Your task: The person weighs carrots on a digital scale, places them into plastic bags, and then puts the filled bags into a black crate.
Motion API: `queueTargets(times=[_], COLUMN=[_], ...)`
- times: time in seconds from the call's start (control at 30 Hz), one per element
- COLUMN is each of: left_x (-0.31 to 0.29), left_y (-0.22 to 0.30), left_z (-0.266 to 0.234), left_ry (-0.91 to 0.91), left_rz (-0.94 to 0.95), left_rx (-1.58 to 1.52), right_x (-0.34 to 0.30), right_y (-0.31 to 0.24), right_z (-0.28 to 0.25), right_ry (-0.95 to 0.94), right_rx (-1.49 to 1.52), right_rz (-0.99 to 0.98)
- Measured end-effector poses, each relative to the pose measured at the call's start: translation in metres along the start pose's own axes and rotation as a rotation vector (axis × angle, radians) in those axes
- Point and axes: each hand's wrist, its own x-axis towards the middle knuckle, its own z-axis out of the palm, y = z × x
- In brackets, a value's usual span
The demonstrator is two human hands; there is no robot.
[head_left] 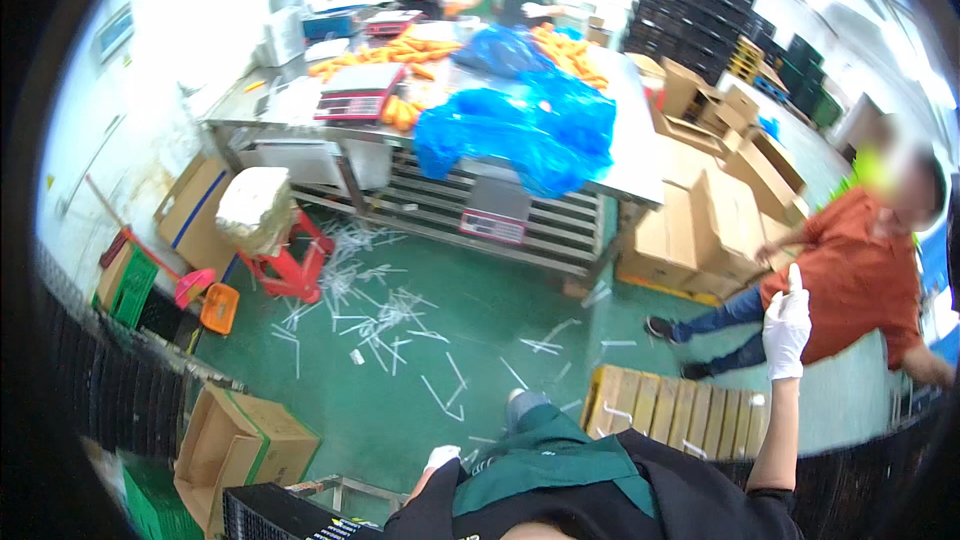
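My right hand (788, 338), in a white glove, is raised at the right with one finger stretched upward. Nothing shows in it, and it appears in front of a person in an orange-brown shirt (850, 275). Low by my side is my left hand (441, 456), also white-gloved; it is small in view and its fingers cannot be made out. A dark green apron (545, 465) covers my front. Beneath my right hand lies a slatted wooden pallet (680, 410). Left of my left hand are an open cardboard box (265, 440) and a black crate (275, 515).
Ahead stands a metal table (630, 130) with carrots (385, 60), blue plastic bags (530, 120) and a red-sided scale (358, 92). Two people work behind it. Cardboard boxes (690, 220) stand at its right. White strips (385, 325) litter the green floor near a red stool (295, 260).
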Motion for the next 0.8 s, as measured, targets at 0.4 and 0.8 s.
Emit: queueTargets(times=[0.4,0.8], left_x=[0.065,0.188], left_y=[-0.1,-0.207], left_z=[-0.115,-0.292], left_ry=[0.098,0.513], left_rz=[-0.47,-0.103], left_rx=[-0.624,-1.047], right_x=[0.064,0.097], right_y=[-0.164,-0.624], right_z=[0.295,0.366], right_ry=[-0.451,-1.333], right_rx=[0.224,1.069], right_rz=[-0.129,-1.011])
